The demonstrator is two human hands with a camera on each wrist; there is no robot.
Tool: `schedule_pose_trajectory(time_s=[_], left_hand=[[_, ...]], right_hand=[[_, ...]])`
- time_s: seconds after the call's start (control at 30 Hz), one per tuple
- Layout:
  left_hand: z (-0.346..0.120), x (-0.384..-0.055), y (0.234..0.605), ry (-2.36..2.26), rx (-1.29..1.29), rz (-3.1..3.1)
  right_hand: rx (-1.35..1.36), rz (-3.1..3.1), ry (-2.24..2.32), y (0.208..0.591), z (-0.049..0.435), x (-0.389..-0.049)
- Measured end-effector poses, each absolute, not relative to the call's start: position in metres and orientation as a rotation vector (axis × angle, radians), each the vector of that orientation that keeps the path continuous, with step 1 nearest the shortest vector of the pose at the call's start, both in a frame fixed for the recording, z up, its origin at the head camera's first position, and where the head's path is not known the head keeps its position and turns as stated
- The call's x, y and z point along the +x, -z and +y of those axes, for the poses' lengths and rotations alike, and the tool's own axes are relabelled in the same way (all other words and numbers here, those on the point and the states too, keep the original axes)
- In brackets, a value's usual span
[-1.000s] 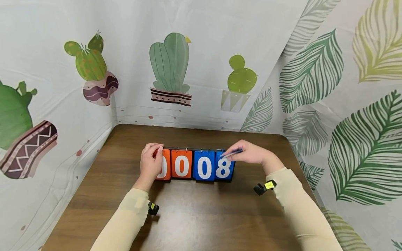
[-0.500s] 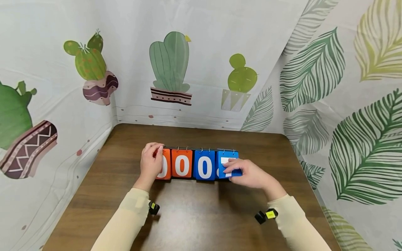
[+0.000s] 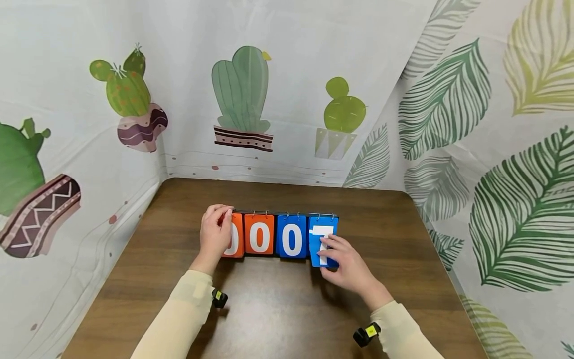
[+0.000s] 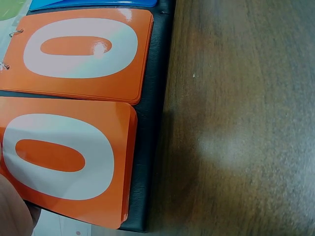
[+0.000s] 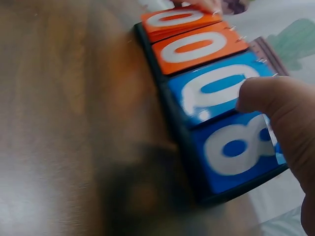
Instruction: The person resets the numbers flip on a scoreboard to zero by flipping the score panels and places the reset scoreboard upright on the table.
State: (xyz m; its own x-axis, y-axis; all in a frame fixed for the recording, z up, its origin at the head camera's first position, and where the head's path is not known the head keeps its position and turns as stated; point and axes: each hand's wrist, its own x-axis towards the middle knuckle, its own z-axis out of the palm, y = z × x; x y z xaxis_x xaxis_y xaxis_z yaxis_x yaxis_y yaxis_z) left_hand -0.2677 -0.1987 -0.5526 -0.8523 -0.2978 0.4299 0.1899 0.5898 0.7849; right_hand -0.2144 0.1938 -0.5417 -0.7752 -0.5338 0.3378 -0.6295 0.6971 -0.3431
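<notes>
A tabletop flip scoreboard on a black stand has two orange and two blue number cards hung on metal rings. My left hand grips its upper left corner, covering part of the leftmost orange 0; a fingertip shows at that corner in the left wrist view. At the right end, my right hand pinches the lower right part of a blue 7 card, which hangs slightly askew. In the right wrist view, a blue 8 card shows beside the thumb.
The scoreboard stands on a brown wooden table, toward the back. Behind and beside the table hang white cloths printed with cacti and leaves. A black wrist camera is strapped to each sleeved wrist.
My right hand has brought the blue 7 card down over the 8 at the right end, moving from the rings toward the card's bottom. The left hand stays in place.
</notes>
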Motion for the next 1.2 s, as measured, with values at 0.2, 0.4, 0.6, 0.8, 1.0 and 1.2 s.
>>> schedule_pose_trajectory(time_s=[0.2, 0.4, 0.6, 0.8, 1.0, 1.2], left_hand=[[-0.199, -0.268, 0.553, 1.207, 0.083, -2.288], [-0.199, -0.267, 0.552, 1.209, 0.093, -2.293], [-0.198, -0.267, 0.552, 1.214, 0.091, -2.291], [-0.198, -0.265, 0.552, 1.224, 0.087, -2.292], [-0.198, -0.266, 0.553, 1.219, 0.100, -2.302], [-0.198, -0.267, 0.553, 1.216, 0.089, -2.291]], right_hand=[[0.915, -2.618, -0.620, 0.560, 0.188, -0.219], [0.909, -2.569, -0.570, 0.571, 0.184, -0.225], [0.876, -2.612, -0.469, 0.577, 0.182, -0.230], [0.866, -2.617, -0.396, 0.583, 0.178, -0.235], [0.860, -2.603, -0.376, 0.586, 0.174, -0.238], [0.832, -2.608, -0.424, 0.582, 0.171, -0.240]])
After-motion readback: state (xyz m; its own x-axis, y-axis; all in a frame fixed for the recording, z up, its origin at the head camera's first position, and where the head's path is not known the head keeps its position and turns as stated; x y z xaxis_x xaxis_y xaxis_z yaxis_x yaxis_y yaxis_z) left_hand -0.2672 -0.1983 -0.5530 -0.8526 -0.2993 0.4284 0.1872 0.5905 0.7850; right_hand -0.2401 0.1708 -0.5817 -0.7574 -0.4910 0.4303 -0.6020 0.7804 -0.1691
